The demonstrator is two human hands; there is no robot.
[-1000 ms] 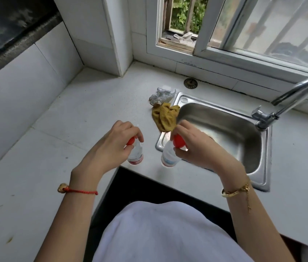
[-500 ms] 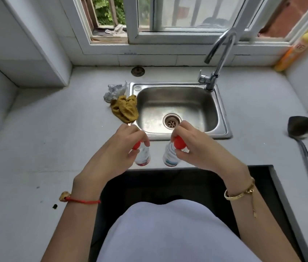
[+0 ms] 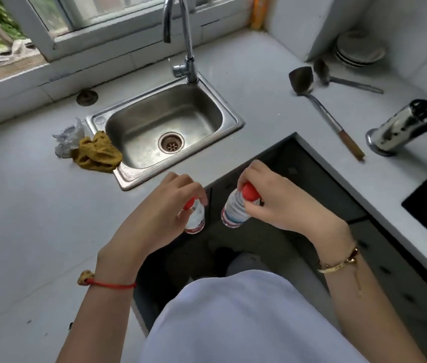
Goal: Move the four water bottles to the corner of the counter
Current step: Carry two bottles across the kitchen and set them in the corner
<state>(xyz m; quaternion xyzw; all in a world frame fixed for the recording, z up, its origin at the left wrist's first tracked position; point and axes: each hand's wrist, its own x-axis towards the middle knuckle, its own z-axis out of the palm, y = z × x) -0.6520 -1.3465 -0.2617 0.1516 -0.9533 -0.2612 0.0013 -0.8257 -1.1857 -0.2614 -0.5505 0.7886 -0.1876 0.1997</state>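
Head view, left hand: the left hand (image 3: 154,218) is curled around the top of a small clear plastic water bottle with a red cap (image 3: 194,218), fingers wrapped at the neck, the cap mostly hidden under them.
Head view, left bottle: it hangs upright in the grip, over the front edge of the pale grey stone counter (image 3: 37,218), clear of the surface as far as I can tell.
Head view, right hand: the right hand (image 3: 283,203) pinches a second clear plastic water bottle with a round red cap (image 3: 234,210) at the neck, thumb and fingers closed around the cap (the red shows plainly here).
Head view, right bottle: tilted a little, base toward the person, held over the dark gap in front of the counter, just beside the left bottle but not touching it.
Head view, wrists: a red string bracelet (image 3: 110,284) on the left, a gold bangle (image 3: 338,264) on the right.
Head view, counter: a stainless steel sink (image 3: 228,111) sits beyond the hands with a curved chrome tap (image 3: 181,35) behind it.
Head view, sink's left: a crumpled mustard-yellow cloth (image 3: 97,153) lies at the rim, a wad of clear plastic (image 3: 67,138) just beside it.
Head view, right side: a long metal spatula with a wooden handle (image 3: 325,108), a metal ladle (image 3: 338,77), a shiny steel utensil holder (image 3: 403,127), and stacked white plates (image 3: 359,48) in the far corner.
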